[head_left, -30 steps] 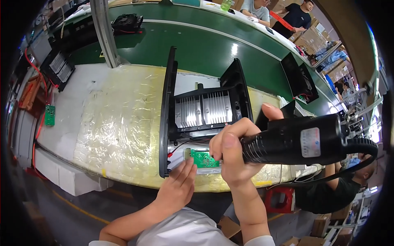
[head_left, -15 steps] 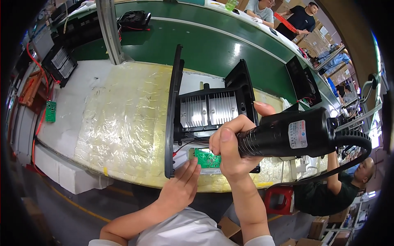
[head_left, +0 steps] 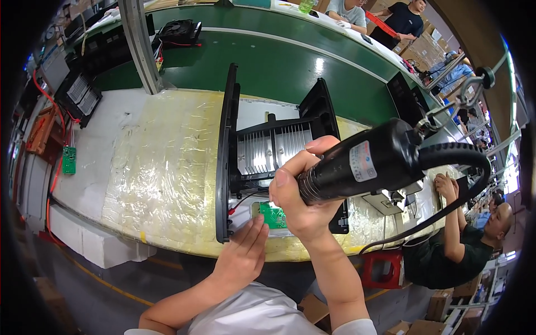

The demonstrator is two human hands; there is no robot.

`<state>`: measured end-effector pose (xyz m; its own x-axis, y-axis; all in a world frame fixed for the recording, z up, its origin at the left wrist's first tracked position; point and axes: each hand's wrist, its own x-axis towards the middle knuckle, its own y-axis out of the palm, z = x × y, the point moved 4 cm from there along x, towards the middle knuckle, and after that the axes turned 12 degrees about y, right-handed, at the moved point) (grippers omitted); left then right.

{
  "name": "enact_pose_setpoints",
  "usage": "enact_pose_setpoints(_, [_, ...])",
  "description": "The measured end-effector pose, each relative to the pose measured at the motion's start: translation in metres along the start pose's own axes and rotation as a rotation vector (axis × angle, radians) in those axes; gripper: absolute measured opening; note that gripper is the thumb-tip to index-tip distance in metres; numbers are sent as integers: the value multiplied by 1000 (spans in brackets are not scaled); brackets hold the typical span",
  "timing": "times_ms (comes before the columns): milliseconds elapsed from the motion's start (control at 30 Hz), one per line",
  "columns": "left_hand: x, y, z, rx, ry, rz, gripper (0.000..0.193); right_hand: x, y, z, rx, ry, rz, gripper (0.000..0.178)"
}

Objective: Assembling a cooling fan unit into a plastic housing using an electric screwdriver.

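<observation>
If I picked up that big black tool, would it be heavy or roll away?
The black tool is probably fairly heavy, since its body looks thick and bulky. Its rounded shape might roll if laid down, but the thick cable could hold it back. The grooved rings beside the right hand may make it less slippery.

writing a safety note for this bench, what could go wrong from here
The right hand, gripping the corded black cylindrical tool, partly hides the green rectangular circuit board, so a slip might mark it. The left hand lies close to that board's edge, so it could get nicked. The thin, red-ended black wire nearby might snag.
</observation>
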<state>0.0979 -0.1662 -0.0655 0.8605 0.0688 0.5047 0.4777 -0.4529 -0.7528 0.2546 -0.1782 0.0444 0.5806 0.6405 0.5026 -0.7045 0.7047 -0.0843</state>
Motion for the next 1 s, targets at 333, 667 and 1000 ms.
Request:
enact_pose_setpoints(333, [-5,-1,11,-37,-13,-7,49,-1,-1,18,129,65,-76,46])
enact_pose_setpoints(667, [-26,-10,24,39,7,-48,49,-26,-182,102,-78,-222,-647,45])
enact_pose_setpoints(1000, [-39,-15,40,83,-17,-59,52,-13,-236,40,-55,-8,-398,56])
